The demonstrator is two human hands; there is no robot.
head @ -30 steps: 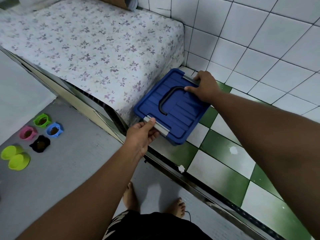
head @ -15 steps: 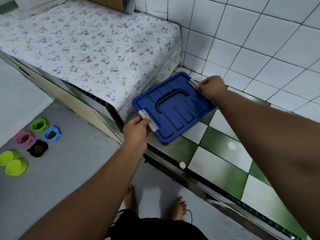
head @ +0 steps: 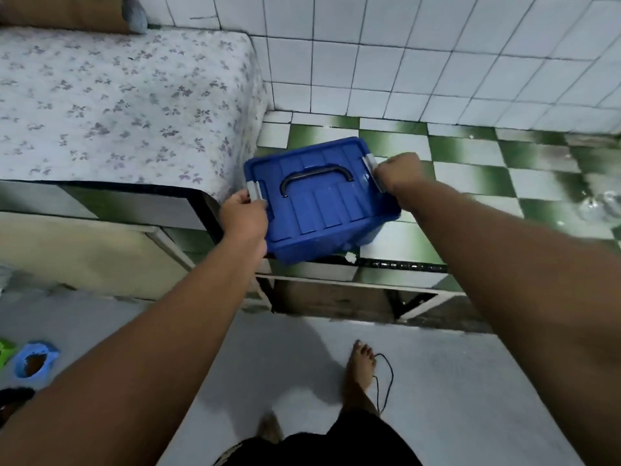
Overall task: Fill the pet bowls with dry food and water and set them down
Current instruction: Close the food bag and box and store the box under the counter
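Surroundings: a raised slab covered in white cloth with a purple flower print (head: 117, 105) sits just left of the box, its corner close to the box's left end. A wall of white square tiles (head: 403, 55) stands behind, and a brown roll (head: 67, 11) lies against it at the far left. A ledge of green-and-white checkered tiles (head: 487, 169) runs off to the right with bare surface. Its dark front edge passes under the box's near side, and I cannot tell whether the box rests on the ledge or is lifted. Below lies a grey floor (head: 437, 381), where a bare foot (head: 359, 368) stands beside a thin black cord (head: 386, 381). A round blue pet bowl holding brown dry food (head: 33, 363) stands far left on the floor. The blue plastic storage box (head: 322, 203) has a ribbed lid, a dark arched handle and grey end latches. The left hand (head: 243, 216) grips the left latch, and the right hand (head: 400, 173) is curled around the right latch.
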